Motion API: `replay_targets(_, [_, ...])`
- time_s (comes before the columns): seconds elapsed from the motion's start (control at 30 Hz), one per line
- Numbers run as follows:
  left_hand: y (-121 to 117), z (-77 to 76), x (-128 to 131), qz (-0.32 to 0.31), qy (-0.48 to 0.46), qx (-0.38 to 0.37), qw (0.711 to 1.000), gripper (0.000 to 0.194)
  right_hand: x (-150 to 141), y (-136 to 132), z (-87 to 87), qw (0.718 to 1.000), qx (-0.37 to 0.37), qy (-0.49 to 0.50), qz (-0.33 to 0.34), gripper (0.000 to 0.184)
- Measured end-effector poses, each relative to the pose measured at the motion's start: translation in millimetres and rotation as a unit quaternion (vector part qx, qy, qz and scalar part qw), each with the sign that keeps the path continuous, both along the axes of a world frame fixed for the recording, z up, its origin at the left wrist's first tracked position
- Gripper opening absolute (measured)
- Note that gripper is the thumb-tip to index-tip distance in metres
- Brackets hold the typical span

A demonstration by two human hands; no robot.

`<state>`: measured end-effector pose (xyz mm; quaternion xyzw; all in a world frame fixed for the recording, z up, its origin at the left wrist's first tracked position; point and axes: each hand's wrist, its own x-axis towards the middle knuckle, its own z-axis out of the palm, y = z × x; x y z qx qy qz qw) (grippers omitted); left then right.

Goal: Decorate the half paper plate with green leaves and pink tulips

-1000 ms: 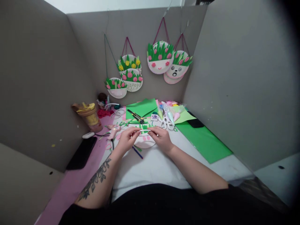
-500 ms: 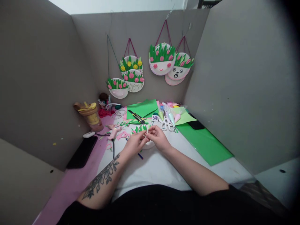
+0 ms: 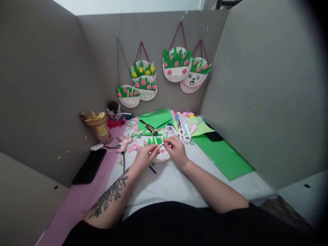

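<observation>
Between my hands is a thin white ring (image 3: 160, 145), seen nearly edge-on; it may be a narrow roll of tape, but I cannot be sure. My left hand (image 3: 146, 155) pinches its left side with thumb and fingers. On the right, my right hand (image 3: 176, 150) grips the other side with bent fingers. Just beneath both hands lies a white paper-plate basket (image 3: 162, 158) with green paper leaves and pink flowers, partly covered by the fingers. A blue pen (image 3: 153, 169) rests beside the plate, below my left hand.
Left of the hands are a pink glue gun (image 3: 125, 143) and paper scraps. Behind them lie a box cutter (image 3: 149, 127), green paper (image 3: 156, 119) and white scissors (image 3: 183, 135). A large green sheet (image 3: 225, 159) covers the right side. Finished plate baskets (image 3: 176, 73) hang on the back panel.
The white ring has tilted from a round loop to a thin edge-on strip and dropped slightly. Both hands have shifted a little, showing more of the plate beneath.
</observation>
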<state>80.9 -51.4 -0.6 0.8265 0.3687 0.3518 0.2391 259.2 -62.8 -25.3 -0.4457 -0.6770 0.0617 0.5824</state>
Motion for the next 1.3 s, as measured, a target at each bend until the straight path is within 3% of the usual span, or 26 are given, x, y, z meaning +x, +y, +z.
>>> replay_targets(0.33, [0,-2.0,1,-0.012,-0.019,-0.005,1.0,0.022,-1,-2,3.7,1.0,0.006,0.007,-0.015,0.004])
replay_targets(0.53, [-5,7.3,8,-0.028,-0.093,-0.169,0.981,0.022,-3,-4,5.4,1.0,0.001,-0.013,0.013,0.007])
replay_targets(0.63, [-5,9.0,10,-0.015,-0.12,-0.216,0.969,0.029,-4,-5,4.9,0.999,0.002,-0.025,0.027,0.008])
replay_targets(0.73, [-6,10.5,10,0.007,-0.143,-0.226,0.964,0.029,-5,-6,3.8,1.0,0.002,-0.021,0.024,0.003])
replay_targets(0.93, [-8,11.8,11,0.022,-0.159,-0.243,0.957,0.02,-4,-4,1.6,0.998,0.032,-0.052,0.016,0.012])
replay_targets(1.3, [0,-2.7,10,0.018,-0.162,-0.231,0.959,0.021,-8,-9,6.3,0.992,0.059,-0.111,0.012,0.012])
